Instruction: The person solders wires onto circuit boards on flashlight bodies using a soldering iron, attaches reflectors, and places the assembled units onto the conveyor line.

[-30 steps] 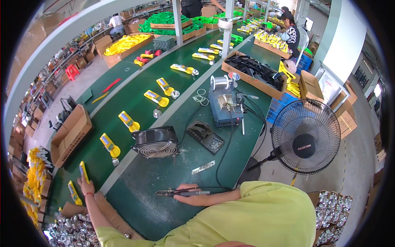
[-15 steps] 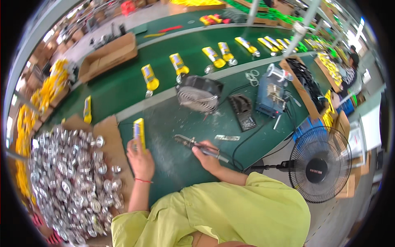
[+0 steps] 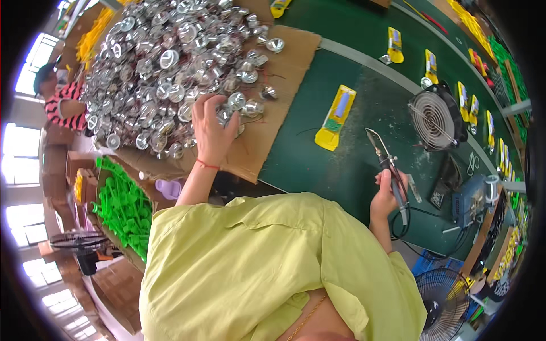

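At the pile of shiny silver reflector cups (image 3: pixel 170 59), my left hand (image 3: pixel 211 128) has its fingers spread and curved over the near right edge. Its fingertips touch or nearly touch a few cups there; none is clearly gripped. Thin wires trail from some cups. My right hand (image 3: pixel 388 190) is closed round the handle of a soldering iron (image 3: pixel 385 162), its metal tip pointing up and left. Between my hands, on the green worktop, lies a yellow flashlight-like housing (image 3: pixel 335 118) with a pale strip and thin wires at its round end.
Cardboard (image 3: pixel 287 74) lies under the cups. More yellow housings (image 3: pixel 394 45) lie along the green belt beyond. At right stand a small metal fan (image 3: pixel 433 118) and a blue soldering station (image 3: pixel 470 202). Green plastic parts (image 3: pixel 120 207) fill a box at left, and another person (image 3: pixel 63 102) is behind.
My left hand has let go of the yellow housing, now lying on the worktop, and moved left to the cups. The view has swung left. My right hand still holds the soldering iron.
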Available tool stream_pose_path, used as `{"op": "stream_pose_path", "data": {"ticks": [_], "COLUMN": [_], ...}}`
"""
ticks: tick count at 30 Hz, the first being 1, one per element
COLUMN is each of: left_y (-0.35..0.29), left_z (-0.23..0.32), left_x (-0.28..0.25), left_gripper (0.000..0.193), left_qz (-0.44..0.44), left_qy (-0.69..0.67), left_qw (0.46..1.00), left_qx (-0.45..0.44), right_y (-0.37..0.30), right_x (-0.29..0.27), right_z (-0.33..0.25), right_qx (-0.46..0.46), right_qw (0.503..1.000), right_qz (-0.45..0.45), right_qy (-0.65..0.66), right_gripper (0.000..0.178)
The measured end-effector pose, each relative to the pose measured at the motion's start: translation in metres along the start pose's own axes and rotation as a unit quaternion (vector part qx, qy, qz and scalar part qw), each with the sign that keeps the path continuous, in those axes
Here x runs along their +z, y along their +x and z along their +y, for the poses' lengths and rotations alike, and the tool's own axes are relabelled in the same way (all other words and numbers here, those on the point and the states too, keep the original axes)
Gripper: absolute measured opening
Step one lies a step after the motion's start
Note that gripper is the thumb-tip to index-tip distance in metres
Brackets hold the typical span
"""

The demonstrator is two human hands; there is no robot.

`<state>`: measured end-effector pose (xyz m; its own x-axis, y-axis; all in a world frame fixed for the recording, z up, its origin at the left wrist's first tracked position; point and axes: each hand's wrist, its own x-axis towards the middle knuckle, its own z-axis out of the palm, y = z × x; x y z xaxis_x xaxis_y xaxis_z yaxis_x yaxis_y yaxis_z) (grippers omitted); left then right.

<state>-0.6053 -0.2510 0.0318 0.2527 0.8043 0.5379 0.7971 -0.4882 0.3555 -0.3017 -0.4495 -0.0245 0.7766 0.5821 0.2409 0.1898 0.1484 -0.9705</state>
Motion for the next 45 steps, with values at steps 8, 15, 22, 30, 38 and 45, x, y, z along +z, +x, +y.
{"op": "stream_pose_path", "data": {"ticks": [8, 15, 22, 30, 38, 45], "left_y": [0.075, 0.078, 0.038, 0.003, 0.0, 0.002], "left_z": [0.018, 0.011, 0.049, 0.088, 0.096, 0.094], "left_x": [0.061, 0.073, 0.068, 0.096, 0.096, 0.1], "left_gripper": [0.026, 0.02, 0.023, 0.019, 0.021, 0.022], "left_qz": [-0.068, -0.17, -0.295, -0.296, -0.32, -0.33], "left_qy": [0.165, 0.004, -0.346, -0.264, -0.255, -0.254], "left_qw": [0.984, 0.985, 0.877, 0.914, 0.907, 0.903], "left_qx": [-0.028, 0.022, -0.157, -0.08, -0.098, -0.104], "right_y": [-0.017, -0.026, -0.014, -0.006, -0.005, -0.005], "right_x": [0.02, 0.006, 0.016, 0.037, 0.042, 0.046], "right_z": [-0.005, -0.017, -0.015, -0.014, 0.002, 0.006], "right_qx": [0.015, 0.003, 0.013, -0.011, 0.009, 0.052], "right_qw": [0.999, 0.999, 0.997, 0.995, 0.994, 0.994], "right_qz": [-0.052, -0.054, -0.078, -0.084, -0.08, -0.087], "right_qy": [0.011, -0.007, -0.017, -0.048, -0.069, -0.048], "right_gripper": [0.019, 0.017, 0.017, 0.018, 0.019, 0.018]}}
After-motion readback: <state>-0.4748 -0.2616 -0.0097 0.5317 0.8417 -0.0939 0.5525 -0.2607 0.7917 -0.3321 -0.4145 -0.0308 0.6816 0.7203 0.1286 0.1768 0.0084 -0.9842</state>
